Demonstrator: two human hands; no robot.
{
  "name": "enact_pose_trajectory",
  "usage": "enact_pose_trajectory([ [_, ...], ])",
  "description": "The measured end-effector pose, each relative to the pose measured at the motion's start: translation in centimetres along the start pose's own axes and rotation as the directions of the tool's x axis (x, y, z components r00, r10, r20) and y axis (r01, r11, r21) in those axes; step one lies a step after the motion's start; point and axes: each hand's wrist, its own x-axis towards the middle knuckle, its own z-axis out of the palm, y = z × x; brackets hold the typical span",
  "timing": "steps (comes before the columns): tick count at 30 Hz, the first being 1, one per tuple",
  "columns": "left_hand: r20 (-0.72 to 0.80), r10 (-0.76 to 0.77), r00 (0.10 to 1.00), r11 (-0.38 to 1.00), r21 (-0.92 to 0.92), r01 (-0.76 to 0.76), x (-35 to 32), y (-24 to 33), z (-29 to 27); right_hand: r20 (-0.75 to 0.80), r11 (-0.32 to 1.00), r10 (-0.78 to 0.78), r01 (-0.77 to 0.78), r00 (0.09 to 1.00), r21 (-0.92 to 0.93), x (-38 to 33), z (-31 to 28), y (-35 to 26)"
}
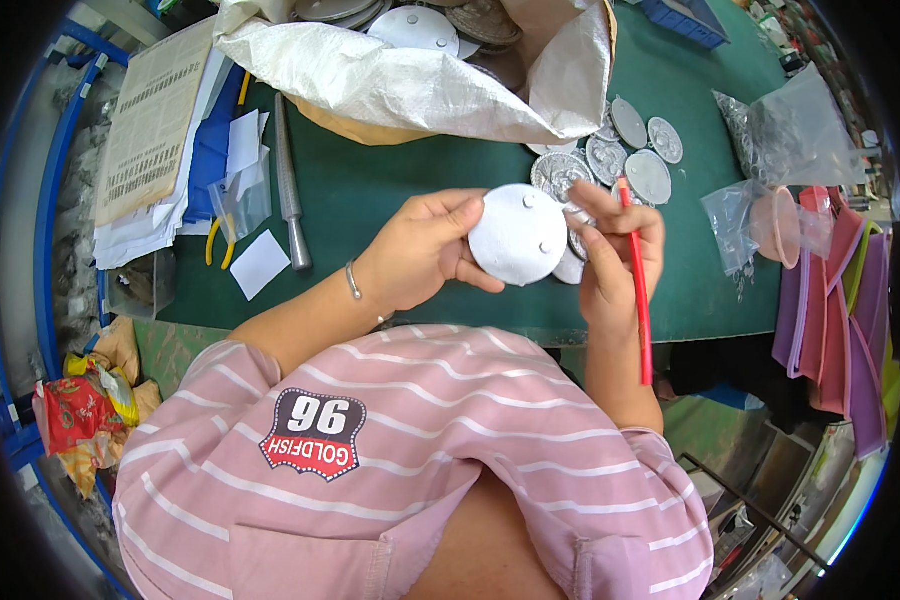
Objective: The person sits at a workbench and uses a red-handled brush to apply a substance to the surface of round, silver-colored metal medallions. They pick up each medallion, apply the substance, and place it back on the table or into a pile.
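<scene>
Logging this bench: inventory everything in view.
Table: one, green, centre
Sack: one, white, top centre
Sacked discs: several, grey, in sack
Loose discs: several, silver, right of centre
Held disc: one, silver, centre
Pencil: one, red, right of centre
Tapered rod: one, grey, table left
Papers: several, mostly white, upper left
Tray: one, blue, top right
Clear bags: several, colourless, both sides
Shirt: one, striped pink, bottom
Edge clutter: uncounted, mixed, both sides
Left hand: one, bare, centre
Right hand: one, bare, centre

Bright, even light whitens the disc [513, 234], while outer edges curve into black
</scene>
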Motion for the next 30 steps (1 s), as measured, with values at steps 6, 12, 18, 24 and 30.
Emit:
enact_pose_trajectory([
  [6,-0.064,-0.045,0.997,0.995,-0.095,0.039,0.4,0.3,-0.2,0.533,0.733,-0.172,0.469,0.829,-0.492,0.4,-0.1,-1.7],
  [12,-0.077,-0.377,0.923,0.883,0.271,0.384,0.5,0.7,-0.4,0.080,0.962,-0.002,0.023,0.997,-0.273,0.1,-1.7,-0.6],
  [18,-0.029,-0.155,0.987,0.978,0.139,0.158,0.7,0.6,1.1,-0.062,0.963,0.267,-0.265,0.962,0.043,-0.3,-1.3,-0.5],
  [24,0.016,-0.178,0.984,0.957,0.235,0.169,0.1,2.3,3.3,-0.147,0.959,0.238,-0.257,0.960,-0.123,0.2,-1.5,-1.7],
  [30,0.085,0.278,0.957,0.959,-0.088,-0.271,1.7,9.8,3.0,-0.118,0.866,-0.100,0.028,0.988,-0.500,2.2,-5.1,0.2],
])
